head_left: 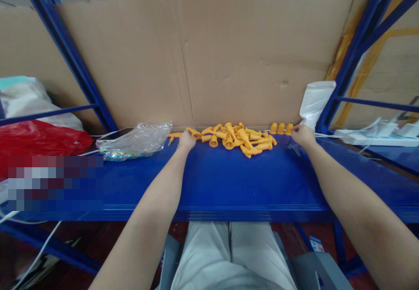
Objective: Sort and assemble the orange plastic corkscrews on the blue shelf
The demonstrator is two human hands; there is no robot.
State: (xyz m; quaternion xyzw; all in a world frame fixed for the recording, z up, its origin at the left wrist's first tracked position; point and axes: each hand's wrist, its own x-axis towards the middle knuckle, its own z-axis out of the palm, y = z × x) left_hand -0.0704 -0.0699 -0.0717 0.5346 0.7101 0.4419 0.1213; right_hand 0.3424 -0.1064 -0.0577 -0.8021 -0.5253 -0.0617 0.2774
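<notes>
A heap of yellow plastic pieces (242,137) lies at the back of the blue shelf (229,181); several have a hollow, bell-shaped end. At the left end of the heap, my left hand (187,141) is closed on a yellow plastic piece (194,132). Beside that hand lies another yellow piece (176,135), with a short metal chain hanging near it. To the right, small yellow blocks (280,128) stand in a row. My right hand (304,136) is pinched at the last small yellow block (288,129), fingertips touching it; their exact grip is partly hidden.
A clear plastic bag (137,139) with colourful contents lies left of the heap. A white pouch (317,102) leans at the back right, near a white power strip (379,137). Cardboard (229,58) walls the back; blue posts (73,58) flank it. Red bag (42,143) lies far left.
</notes>
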